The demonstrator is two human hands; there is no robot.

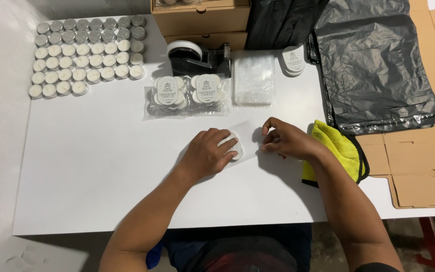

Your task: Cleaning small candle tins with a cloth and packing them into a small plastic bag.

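My left hand lies flat over a small stack of white tealight candles on the white table, pressing them into a clear plastic bag. My right hand pinches the open right end of that bag, fingers curled on the film. Two filled clear bags of candles with round labels lie just beyond my hands.
Rows of loose tealights fill the far left corner. A black tape dispenser, a pile of empty clear bags, round labels, brown boxes, black plastic bags, a yellow cloth and flat cardboard lie around.
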